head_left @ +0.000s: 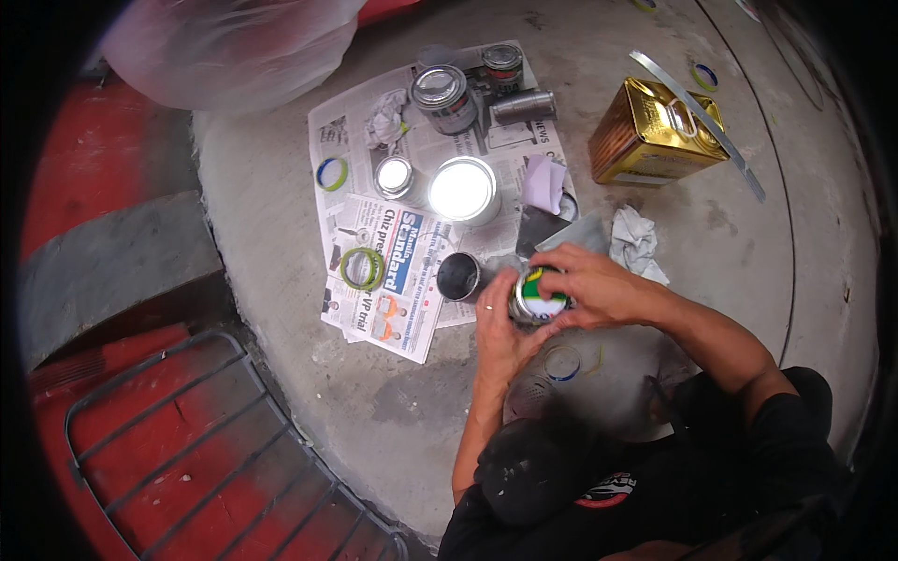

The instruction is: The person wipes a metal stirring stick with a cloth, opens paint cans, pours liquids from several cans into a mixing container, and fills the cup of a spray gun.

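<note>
My left hand [500,327] and my right hand [594,285] both grip a small can [538,301] with a green, white and yellow top. The right fingers curl over the top while the left is on its side. Just left of the can stands a dark, round container [456,277] on spread newspapers [393,309]. Beyond the hands lie a crumpled white paper [634,243] and a grey flat sheet [575,234].
Paint cans [440,98], a spray can [522,105] and green tape rolls [361,269] sit on the papers. A gold rectangular tin [645,140] with a metal strip [739,159] stands right. A metal rack [262,402] and red surface border the left. Plastic sheeting [224,42] occupies the upper left.
</note>
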### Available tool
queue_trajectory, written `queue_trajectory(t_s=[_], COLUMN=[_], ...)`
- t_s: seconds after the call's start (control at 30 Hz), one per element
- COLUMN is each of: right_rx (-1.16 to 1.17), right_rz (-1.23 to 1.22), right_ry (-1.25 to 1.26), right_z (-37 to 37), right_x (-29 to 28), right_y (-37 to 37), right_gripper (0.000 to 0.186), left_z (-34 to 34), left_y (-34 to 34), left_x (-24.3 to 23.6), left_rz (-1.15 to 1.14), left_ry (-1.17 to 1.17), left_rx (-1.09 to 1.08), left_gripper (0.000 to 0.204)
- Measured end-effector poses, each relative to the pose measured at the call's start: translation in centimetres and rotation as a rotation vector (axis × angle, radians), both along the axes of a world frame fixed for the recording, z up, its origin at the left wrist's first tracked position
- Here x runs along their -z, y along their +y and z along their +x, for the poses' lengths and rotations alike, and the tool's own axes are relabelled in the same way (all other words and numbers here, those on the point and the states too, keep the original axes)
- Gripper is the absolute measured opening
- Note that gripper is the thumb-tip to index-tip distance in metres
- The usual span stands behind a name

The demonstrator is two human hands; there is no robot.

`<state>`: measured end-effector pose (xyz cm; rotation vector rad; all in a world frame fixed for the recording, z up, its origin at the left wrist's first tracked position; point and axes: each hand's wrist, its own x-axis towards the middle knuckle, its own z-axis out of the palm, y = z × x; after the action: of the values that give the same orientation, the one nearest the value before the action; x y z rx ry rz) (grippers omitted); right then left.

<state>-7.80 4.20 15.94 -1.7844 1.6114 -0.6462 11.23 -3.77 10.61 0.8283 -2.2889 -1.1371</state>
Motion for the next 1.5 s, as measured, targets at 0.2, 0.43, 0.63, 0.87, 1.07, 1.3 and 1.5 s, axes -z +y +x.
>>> queue_trajectory(t_s=[0.2, 0.43, 0.63, 0.87, 1.07, 1.3, 1.5], right_rx=[-0.11, -0.151, -0.12, 0.014, 0.63, 0.928, 1.047], right_rz=[0.062, -0.04, -0.257, -0.059, 0.061, 0.379, 0.62], right_ry=[-0.023, 0.091, 0.225, -0.094, -0.747, -0.968, -0.831], right_z=[1.9, 4.3, 5.7, 5.7, 2.4, 0.7, 0.5], right_x=[-0.8, 0.4, -0.3, -0.6, 0.7, 11.2, 17.2], right_y=[0.1, -0.2, 0.0, -0.6, -2.9, -4.7, -8.0], right_gripper=[0.03, 0.022, 0.019, 0.017, 0.02, 0.009, 0.01], left_z=[2.9, 4.9, 5.5, 6.6, 6.6, 8.4, 8.2], left_y=[0.2, -0.2, -0.9, -0.9, -0.3, -2.1, -4.0], left_x=[-0.7, -2.0, -2.9, -2.4, -2.9, -1.1, -0.2], left_rz=[0.026, 0.048, 0.217, 0.227, 0.489, 0.371, 0.294], left_ry=[-0.098, -0.12, -0.041, -0.031, 0.196, 0.155, 0.166], left_rx=[0.011, -0.02, -0.047, 0.03, -0.202, -0.444, -0.539], left_gripper=[0.084, 0.09, 0.087, 0.089, 0.089, 0.083, 0.088])
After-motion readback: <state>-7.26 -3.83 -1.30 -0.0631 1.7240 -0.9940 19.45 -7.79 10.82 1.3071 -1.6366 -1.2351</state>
